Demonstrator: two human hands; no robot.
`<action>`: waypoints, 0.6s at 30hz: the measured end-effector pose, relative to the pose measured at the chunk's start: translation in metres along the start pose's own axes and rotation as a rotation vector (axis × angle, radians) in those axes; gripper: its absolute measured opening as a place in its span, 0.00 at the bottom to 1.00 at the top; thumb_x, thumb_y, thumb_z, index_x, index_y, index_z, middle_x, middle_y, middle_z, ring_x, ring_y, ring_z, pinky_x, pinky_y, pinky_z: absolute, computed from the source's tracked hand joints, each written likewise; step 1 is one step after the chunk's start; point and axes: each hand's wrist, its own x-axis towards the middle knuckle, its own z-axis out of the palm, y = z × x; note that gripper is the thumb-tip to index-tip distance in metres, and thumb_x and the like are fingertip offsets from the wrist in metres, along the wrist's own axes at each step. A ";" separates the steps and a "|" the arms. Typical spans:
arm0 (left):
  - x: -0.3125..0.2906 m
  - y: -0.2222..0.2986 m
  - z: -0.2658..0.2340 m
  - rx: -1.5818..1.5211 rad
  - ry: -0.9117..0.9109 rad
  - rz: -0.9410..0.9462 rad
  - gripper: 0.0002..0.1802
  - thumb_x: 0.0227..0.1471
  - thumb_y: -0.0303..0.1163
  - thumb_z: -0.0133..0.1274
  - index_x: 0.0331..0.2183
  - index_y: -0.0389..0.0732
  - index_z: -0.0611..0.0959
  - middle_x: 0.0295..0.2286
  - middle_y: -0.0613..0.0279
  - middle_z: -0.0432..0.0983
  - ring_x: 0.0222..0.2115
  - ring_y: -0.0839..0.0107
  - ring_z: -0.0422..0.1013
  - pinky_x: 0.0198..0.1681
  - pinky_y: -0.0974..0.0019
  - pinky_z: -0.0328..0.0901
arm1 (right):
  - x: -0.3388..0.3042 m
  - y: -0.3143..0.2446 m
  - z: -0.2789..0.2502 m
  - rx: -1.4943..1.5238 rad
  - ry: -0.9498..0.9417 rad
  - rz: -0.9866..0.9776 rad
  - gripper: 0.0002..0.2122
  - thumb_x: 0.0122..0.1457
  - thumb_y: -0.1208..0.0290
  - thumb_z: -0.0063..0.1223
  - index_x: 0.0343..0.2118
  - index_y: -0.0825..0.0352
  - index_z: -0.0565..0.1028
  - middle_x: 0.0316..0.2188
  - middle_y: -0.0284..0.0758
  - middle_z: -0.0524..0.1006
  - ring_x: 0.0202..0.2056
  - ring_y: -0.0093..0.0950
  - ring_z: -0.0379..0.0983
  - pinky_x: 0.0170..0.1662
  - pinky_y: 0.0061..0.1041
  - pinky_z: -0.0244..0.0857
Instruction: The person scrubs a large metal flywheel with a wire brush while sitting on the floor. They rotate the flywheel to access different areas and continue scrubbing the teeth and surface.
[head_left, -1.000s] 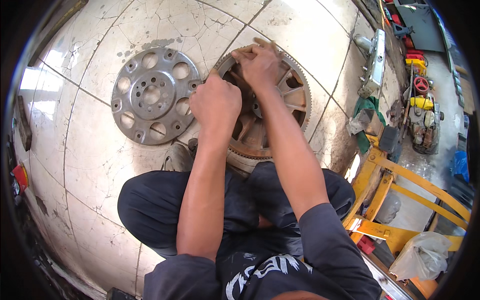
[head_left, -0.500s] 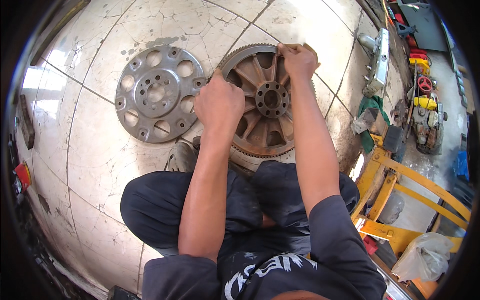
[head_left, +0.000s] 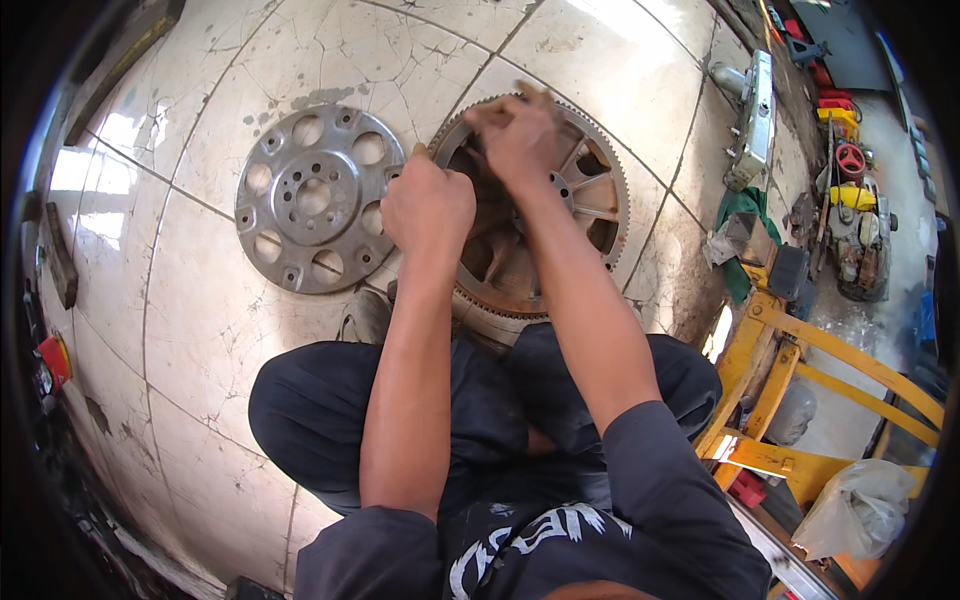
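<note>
A rusty flywheel [head_left: 603, 192] with a toothed outer ring, thick spokes and a bolted hub lies on the tiles in front of me. My left hand [head_left: 430, 205] is closed on its left edge, thumb on top; the curled fingertips are hidden. Over the upper left part of the wheel is my right hand [head_left: 520, 138], blurred, with its fingers apart and nothing visible in them. My right forearm covers part of the hub. To the left, a flat grey steel disc [head_left: 345, 200] with large round holes and a central ring of small holes lies on the floor, close to my left hand.
A yellow metal frame [head_left: 765, 385] stands at the right, with a clear plastic bag [head_left: 855, 510] beside it. Farther right are a silver metal part [head_left: 752, 120], a green cloth [head_left: 740, 205] and a machine with a red wheel [head_left: 850, 160]. A dark bar [head_left: 60, 255] lies at the far left.
My right hand has left the flywheel's upper right rim and moved left across the wheel. My left hand stays at the left edge. The view has shifted slightly.
</note>
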 end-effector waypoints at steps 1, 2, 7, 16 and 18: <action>-0.001 0.004 0.001 0.005 -0.015 -0.001 0.18 0.53 0.33 0.54 0.42 0.32 0.87 0.39 0.33 0.83 0.44 0.36 0.79 0.51 0.41 0.71 | 0.000 0.007 0.003 0.039 0.050 -0.089 0.15 0.50 0.50 0.74 0.33 0.55 0.89 0.61 0.41 0.75 0.65 0.44 0.65 0.69 0.44 0.55; -0.002 0.001 -0.001 0.017 -0.020 -0.017 0.18 0.53 0.34 0.54 0.41 0.32 0.87 0.39 0.33 0.83 0.44 0.36 0.79 0.51 0.41 0.71 | 0.004 0.007 0.002 0.053 0.041 -0.063 0.14 0.50 0.50 0.74 0.33 0.55 0.89 0.59 0.41 0.76 0.64 0.44 0.66 0.68 0.44 0.56; -0.010 0.015 -0.009 0.023 -0.101 -0.047 0.26 0.52 0.36 0.53 0.51 0.37 0.85 0.44 0.36 0.83 0.48 0.40 0.78 0.55 0.43 0.70 | 0.039 0.043 -0.035 0.281 -0.123 0.347 0.10 0.53 0.54 0.72 0.32 0.54 0.89 0.49 0.44 0.82 0.59 0.42 0.70 0.63 0.47 0.60; -0.013 -0.016 0.029 -0.013 0.027 0.237 0.21 0.54 0.33 0.56 0.47 0.32 0.86 0.41 0.36 0.83 0.46 0.40 0.79 0.54 0.46 0.71 | -0.050 0.009 -0.077 0.314 -0.016 0.008 0.11 0.55 0.61 0.73 0.38 0.58 0.86 0.51 0.42 0.80 0.47 0.40 0.81 0.54 0.41 0.72; -0.032 -0.011 0.033 -0.107 0.087 0.524 0.21 0.57 0.33 0.56 0.50 0.35 0.86 0.42 0.39 0.84 0.46 0.42 0.79 0.54 0.47 0.71 | -0.069 0.036 -0.117 0.390 -0.102 -0.060 0.08 0.54 0.67 0.72 0.35 0.62 0.86 0.39 0.40 0.83 0.41 0.42 0.82 0.47 0.37 0.75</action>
